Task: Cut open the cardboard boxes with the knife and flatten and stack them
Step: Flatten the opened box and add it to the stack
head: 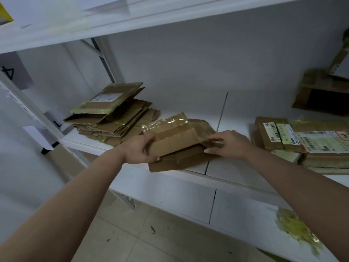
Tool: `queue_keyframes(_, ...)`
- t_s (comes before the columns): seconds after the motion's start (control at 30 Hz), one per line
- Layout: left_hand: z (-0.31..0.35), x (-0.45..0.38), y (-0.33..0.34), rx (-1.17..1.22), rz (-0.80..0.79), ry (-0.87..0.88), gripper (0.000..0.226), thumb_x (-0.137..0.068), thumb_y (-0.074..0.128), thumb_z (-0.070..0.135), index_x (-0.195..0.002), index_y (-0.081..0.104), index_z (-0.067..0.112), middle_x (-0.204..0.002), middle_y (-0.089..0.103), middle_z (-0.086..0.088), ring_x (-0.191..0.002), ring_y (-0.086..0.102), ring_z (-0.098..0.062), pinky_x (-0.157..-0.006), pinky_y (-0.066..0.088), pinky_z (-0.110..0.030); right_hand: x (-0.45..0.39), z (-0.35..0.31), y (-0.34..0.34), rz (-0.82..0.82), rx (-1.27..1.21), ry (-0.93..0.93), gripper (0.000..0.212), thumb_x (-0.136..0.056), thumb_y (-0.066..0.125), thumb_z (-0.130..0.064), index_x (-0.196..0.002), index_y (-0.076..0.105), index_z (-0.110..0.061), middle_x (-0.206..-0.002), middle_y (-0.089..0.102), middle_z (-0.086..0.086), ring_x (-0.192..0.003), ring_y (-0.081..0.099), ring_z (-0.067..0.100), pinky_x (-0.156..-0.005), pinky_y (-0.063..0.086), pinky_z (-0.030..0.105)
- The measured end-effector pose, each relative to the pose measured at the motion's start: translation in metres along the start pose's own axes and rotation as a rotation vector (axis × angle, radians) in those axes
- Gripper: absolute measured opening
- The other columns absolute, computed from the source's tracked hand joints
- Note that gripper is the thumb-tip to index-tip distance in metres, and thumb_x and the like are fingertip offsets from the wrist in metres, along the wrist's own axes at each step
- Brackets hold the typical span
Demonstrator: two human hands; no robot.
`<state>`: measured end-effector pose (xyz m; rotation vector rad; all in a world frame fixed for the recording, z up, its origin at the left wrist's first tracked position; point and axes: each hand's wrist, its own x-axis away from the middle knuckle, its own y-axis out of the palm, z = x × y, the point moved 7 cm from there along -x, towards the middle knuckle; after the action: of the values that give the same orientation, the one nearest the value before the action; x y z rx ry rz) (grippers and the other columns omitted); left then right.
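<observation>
Mid-frame: left hand [140, 149] gripping cut box [177, 140] left end, right hand [229, 143] pinching right flap; flattened stack [113, 114] upper left.

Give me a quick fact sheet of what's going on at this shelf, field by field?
Setting: white shelf
Left hand: grips the left end of the opened box
Right hand: holds the box's right flap
Opened box: partly flattened, lying on the shelf's front edge
Flattened stack: back left on the shelf
Taped boxes: uncut, to the right
Knife: not visible
Tape scraps: lower shelf, right
</observation>
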<state>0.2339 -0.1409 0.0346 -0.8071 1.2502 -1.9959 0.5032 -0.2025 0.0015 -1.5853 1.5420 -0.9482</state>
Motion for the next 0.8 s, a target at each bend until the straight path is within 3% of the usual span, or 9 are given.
queue_keyframes(0.1,0.002,0.007,-0.009,0.276,0.125,-0.029,0.045,-0.075,0.055,0.071,-0.09,0.065,0.029,-0.091,0.066,0.011,-0.089,0.061,-0.007,-0.078,0.044,-0.025,0.0,-0.001,-0.011,0.088,-0.281,0.009,0.06,-0.068,0.06,-0.073,-0.111,0.068,-0.032,-0.109,0.066,-0.013,-0.106,0.057,0.008,-0.092,0.046,0.032)
queue_keyframes(0.17,0.007,0.005,-0.013,0.403,0.17,-0.042,0.052,-0.084,0.051,0.07,-0.062,0.065,0.025,-0.065,0.062,0.01,-0.066,0.059,-0.007,-0.069,0.041,-0.021,-0.005,0.003,-0.025,0.267,-0.379,0.017,0.04,-0.078,0.058,-0.065,-0.085,0.071,-0.028,-0.081,0.064,-0.015,-0.088,0.058,0.01,-0.075,0.043,0.028)
queue_keyframes(0.23,0.005,-0.002,-0.016,0.361,0.188,-0.115,0.067,-0.083,0.049,0.072,-0.055,0.063,0.013,-0.059,0.06,-0.007,-0.061,0.058,-0.02,-0.069,0.042,-0.025,-0.012,0.007,-0.036,0.378,-0.379,0.07,0.029,-0.09,0.059,-0.04,-0.064,0.056,-0.028,-0.063,0.051,-0.013,-0.074,0.053,0.016,-0.063,0.034,0.027)
queue_keyframes(0.33,0.004,-0.017,-0.013,0.16,0.154,-0.173,0.06,-0.085,0.058,0.058,-0.043,0.05,0.017,-0.052,0.057,-0.006,-0.057,0.058,-0.022,-0.069,0.049,-0.035,-0.021,0.009,-0.044,0.406,-0.345,0.144,0.028,-0.096,0.052,-0.024,-0.068,0.057,-0.023,-0.066,0.055,0.0,-0.074,0.055,0.026,-0.061,0.037,0.029)
queue_keyframes(0.4,0.015,-0.026,-0.009,0.024,0.114,-0.147,0.048,-0.082,0.063,0.056,-0.055,0.054,0.018,-0.071,0.065,-0.009,-0.074,0.063,-0.026,-0.075,0.052,-0.039,-0.026,0.007,-0.044,0.385,-0.28,0.165,0.025,-0.098,0.047,-0.027,-0.09,0.066,-0.014,-0.084,0.065,0.009,-0.085,0.06,0.031,-0.071,0.044,0.032)
queue_keyframes(0.47,0.026,-0.032,-0.009,-0.009,0.131,-0.143,0.035,-0.079,0.072,0.047,-0.092,0.06,0.017,-0.099,0.057,-0.003,-0.093,0.056,-0.021,-0.081,0.047,-0.031,-0.03,-0.002,-0.038,0.299,-0.255,0.12,0.029,-0.101,0.042,-0.029,-0.107,0.066,-0.014,-0.103,0.067,0.013,-0.098,0.061,0.032,-0.085,0.049,0.039)
queue_keyframes(0.57,0.032,-0.046,0.002,-0.03,0.009,-0.199,0.077,-0.077,0.076,0.036,-0.14,0.034,0.019,-0.135,0.032,-0.006,-0.124,0.038,-0.029,-0.101,0.041,-0.041,-0.033,-0.02,-0.016,0.09,-0.324,0.021,0.031,-0.102,0.04,-0.026,-0.124,0.061,-0.02,-0.124,0.062,0.008,-0.115,0.055,0.027,-0.098,0.043,0.036)
queue_keyframes(0.7,0.012,-0.055,0.023,0.123,0.041,-0.378,0.084,-0.083,0.061,0.05,-0.151,0.015,0.031,-0.16,0.002,-0.006,-0.145,-0.007,-0.04,-0.114,0.013,-0.062,-0.031,-0.021,0.007,0.027,-0.26,0.063,0.034,-0.102,0.036,-0.028,-0.113,0.065,-0.014,-0.111,0.064,0.01,-0.101,0.058,0.027,-0.085,0.043,0.032)
queue_keyframes(0.8,0.007,-0.054,0.043,0.151,0.125,-0.407,0.081,-0.083,0.046,0.073,-0.15,0.014,0.041,-0.161,-0.006,-0.002,-0.145,-0.018,-0.036,-0.11,0.007,-0.07,-0.033,-0.018,0.004,0.146,-0.143,0.088,0.029,-0.101,0.038,-0.026,-0.091,0.061,-0.011,-0.087,0.063,0.009,-0.082,0.059,0.027,-0.067,0.044,0.033)
